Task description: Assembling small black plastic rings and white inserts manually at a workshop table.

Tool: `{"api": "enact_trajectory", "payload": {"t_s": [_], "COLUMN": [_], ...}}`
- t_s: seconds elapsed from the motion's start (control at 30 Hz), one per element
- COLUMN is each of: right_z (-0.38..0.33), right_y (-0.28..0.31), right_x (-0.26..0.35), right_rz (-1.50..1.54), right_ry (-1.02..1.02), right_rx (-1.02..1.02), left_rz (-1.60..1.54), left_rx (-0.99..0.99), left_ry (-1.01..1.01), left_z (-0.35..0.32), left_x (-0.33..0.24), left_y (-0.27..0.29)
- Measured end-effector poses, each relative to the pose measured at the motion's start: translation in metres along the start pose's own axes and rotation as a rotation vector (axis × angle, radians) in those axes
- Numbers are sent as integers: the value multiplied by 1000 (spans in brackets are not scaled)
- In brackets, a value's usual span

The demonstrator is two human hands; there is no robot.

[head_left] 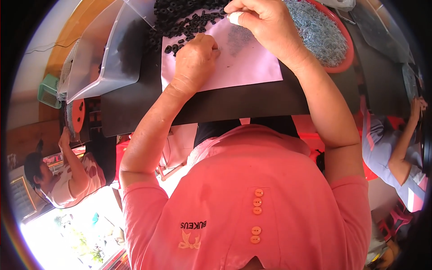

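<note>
A pink sheet (252, 74) lies on the dark table, its far part covered with a heap of small black parts (186, 24), many of them ring-like. My left hand (195, 60) rests on the sheet beside the nearest black parts, its fingers curled closed and their tips hidden. Farther right and higher, my right hand (265, 22) is pinched, thumb against forefinger; anything between the tips is too small to make out. A thin scatter of small grey pieces (238, 39) lies on the sheet between my hands. Close by my right wrist sits a red tray (345, 58) full of small silvery metal pieces (319, 36).
A clear plastic bin (101, 76) stands at the left of the dark table (252, 100), with another clear container (382, 31) at the far right. A green basket (48, 91) is beyond the left bin. One person (74, 175) works at left, another (391, 148) at right.
</note>
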State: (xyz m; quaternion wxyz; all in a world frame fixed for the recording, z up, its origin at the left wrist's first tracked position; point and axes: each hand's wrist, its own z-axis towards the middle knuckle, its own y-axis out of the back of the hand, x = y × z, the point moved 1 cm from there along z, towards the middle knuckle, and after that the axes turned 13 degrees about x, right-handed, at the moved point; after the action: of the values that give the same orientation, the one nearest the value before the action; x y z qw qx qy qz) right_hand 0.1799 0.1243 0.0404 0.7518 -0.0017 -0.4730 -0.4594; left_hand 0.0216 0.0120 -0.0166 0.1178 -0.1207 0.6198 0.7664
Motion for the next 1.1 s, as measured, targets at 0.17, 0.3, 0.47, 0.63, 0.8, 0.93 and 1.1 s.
{"api": "enact_trajectory", "payload": {"t_s": [0.17, 0.3, 0.47, 0.63, 0.8, 0.93, 1.1], "right_z": [1, -3, -3, -3, -4, -6, -6], "right_y": [-4, -19, -32, -34, -36, -35, -35], "right_x": [-3, -20, -20, -21, -26, -24, -23], "right_rz": [-15, -66, 172, 368, 406, 332, 163], "right_ry": [-56, -135, -245, -285, -254, -285, -154], "right_rx": [110, 244, 257, 245, 194, 222, 188], "left_rz": [-209, -324, -348, -389, -628, -934, -1054], "left_rx": [-37, -117, -174, -201, -138, -45, 6], "left_ry": [34, 5, -12, -38, 47, 205, 252], "left_z": [-5, -3, -1, -1, -2, -3, -4], "left_x": [1, -6, -14, -13, -14, -9, -8], "left_y": [1, 10, 18, 19, 13, 13, 9]}}
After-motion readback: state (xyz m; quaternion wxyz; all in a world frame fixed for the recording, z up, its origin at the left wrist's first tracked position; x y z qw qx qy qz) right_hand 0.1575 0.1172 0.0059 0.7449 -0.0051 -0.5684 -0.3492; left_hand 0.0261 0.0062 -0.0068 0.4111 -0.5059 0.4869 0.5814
